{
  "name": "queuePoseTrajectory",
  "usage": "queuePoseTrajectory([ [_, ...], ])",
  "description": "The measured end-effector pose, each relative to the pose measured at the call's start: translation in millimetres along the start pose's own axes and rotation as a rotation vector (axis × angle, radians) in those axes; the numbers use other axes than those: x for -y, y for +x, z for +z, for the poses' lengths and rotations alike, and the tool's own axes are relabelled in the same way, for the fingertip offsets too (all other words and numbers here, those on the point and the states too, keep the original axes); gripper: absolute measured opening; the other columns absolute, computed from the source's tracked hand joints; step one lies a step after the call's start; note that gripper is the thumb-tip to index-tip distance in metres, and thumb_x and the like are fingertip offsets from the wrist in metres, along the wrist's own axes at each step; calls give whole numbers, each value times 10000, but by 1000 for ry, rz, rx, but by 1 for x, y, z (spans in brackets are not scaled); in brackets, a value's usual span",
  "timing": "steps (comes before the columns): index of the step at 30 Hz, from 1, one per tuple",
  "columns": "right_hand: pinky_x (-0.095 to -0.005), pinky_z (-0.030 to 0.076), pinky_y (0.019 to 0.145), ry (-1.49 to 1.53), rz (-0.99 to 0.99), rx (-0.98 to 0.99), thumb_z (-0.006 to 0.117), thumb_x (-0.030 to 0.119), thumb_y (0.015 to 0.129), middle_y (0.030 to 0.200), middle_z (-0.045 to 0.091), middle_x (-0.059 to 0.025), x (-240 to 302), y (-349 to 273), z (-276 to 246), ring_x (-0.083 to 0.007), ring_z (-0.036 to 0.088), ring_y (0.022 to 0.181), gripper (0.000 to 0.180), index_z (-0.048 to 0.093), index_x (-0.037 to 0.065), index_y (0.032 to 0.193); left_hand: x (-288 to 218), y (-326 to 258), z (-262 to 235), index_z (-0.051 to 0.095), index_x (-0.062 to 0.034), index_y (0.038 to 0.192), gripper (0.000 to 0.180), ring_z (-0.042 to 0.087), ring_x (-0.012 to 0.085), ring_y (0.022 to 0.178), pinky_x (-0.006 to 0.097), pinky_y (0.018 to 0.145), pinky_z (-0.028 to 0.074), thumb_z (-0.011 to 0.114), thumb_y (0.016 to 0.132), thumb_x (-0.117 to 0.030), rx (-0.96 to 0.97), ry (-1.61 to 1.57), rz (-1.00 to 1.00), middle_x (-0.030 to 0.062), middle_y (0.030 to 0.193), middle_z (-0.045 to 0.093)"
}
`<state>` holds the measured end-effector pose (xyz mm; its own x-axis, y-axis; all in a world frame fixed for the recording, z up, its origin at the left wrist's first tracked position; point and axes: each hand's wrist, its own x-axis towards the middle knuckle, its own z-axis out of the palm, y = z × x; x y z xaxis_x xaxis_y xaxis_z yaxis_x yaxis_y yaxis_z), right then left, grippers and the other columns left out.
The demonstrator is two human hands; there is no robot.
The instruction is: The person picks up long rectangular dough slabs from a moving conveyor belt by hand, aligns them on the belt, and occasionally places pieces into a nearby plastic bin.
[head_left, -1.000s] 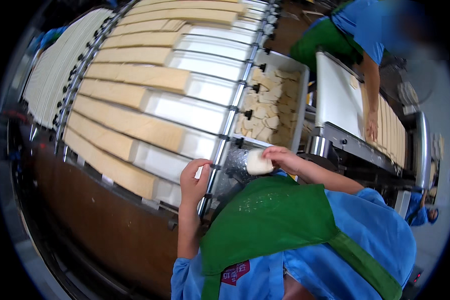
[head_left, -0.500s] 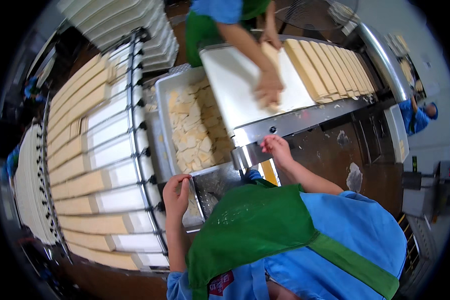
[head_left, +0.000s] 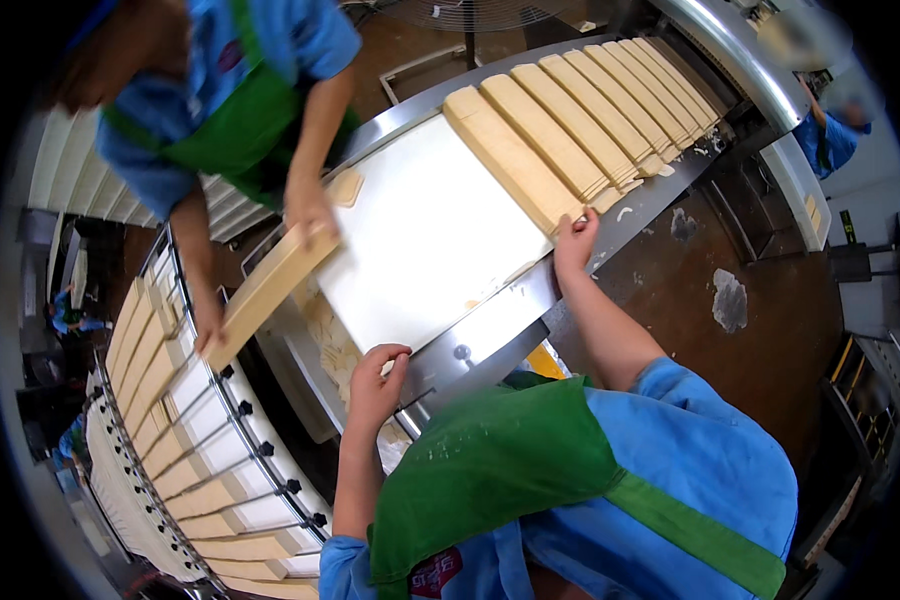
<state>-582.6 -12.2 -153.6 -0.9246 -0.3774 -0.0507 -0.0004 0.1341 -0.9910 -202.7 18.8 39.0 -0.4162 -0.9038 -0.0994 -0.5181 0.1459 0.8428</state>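
Head view: at one o'clock, on a smooth white flat belt [head_left: 420,230], lies a long pale tan block [head_left: 508,165] that looks like thin slices packed face to face. It is the nearest of a line of matching rows [head_left: 570,128]. It will probably feel light for its length, soft and a little floury, and liable to bend or shed slices. Best take hold at both ends, pressing gently inward, with fingers supporting beneath.

Your right hand [head_left: 575,245] is at two o'clock, its bent fingers at or just beside the block's near end. You cannot tell whether they touch it or how tightly they close; no lift shows. That forearm slants up from four o'clock, elbow bent.

Your left hand [head_left: 375,390] is between seven and eight o'clock, at the belt's near corner. Its fingers are half curled, thumb close to the fingertips, with nothing visibly held; the inside of the palm is hidden. The forearm rises steeply from seven o'clock.

At nine o'clock, a co-worker in blue and green holds another tan block [head_left: 270,290], tilted, one hand near each end.
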Motion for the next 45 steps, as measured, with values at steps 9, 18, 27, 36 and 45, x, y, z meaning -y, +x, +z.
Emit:
queuePoseTrajectory([
  [9, -367, 446, 721, -387, -217, 68, 634, 215, 818, 866, 512, -87, 16, -7, -10, -230, 512, 761, 491, 509, 42, 1260, 7, 194, 69, 668, -34, 989, 174, 633, 285, 902, 352, 773, 505, 620, 878, -159, 209, 251, 107, 131, 970, 657],
  [18, -351, 433, 676, -405, -230, 123, 658, 166, 743, 819, 527, -76, 24, -8, -8, -217, 501, 699, 571, 517, 22, 1278, -14, 441, 150, 534, -20, 1227, 546, 461, 321, 1225, 477, 989, 392, 695, 780, -290, -129, 701, 375, 156, 1271, 533],
  [27, -374, 432, 671, -479, -401, 147, 646, 205, 758, 817, 565, -105, 24, 1, -16, -253, 511, 696, 491, 564, 34, 1211, -31, 424, 169, 430, -19, 1310, 785, 367, 298, 1296, 524, 970, 379, 718, 721, -449, -231, 767, -39, 148, 1357, 433],
  [36, -460, 473, 756, -604, -241, 903, 673, 260, 791, 830, 625, -163, 93, -48, -2, -345, 607, 840, 455, 565, 36, 1172, 24, 269, 16, 504, 23, 1251, 831, 480, 349, 1161, 488, 957, 367, 705, 697, -564, -411, 954, -410, 201, 1168, 554],
  [45, -438, 471, 943, -609, -607, 1446, 846, 222, 610, 1149, 511, -217, 104, -35, 32, -385, 536, 1088, 843, 410, 62, 1313, 93, 79, -15, 532, 35, 1114, 684, 612, 372, 952, 428, 820, 491, 830, 697, -417, -727, 262, -347, 212, 986, 637],
])
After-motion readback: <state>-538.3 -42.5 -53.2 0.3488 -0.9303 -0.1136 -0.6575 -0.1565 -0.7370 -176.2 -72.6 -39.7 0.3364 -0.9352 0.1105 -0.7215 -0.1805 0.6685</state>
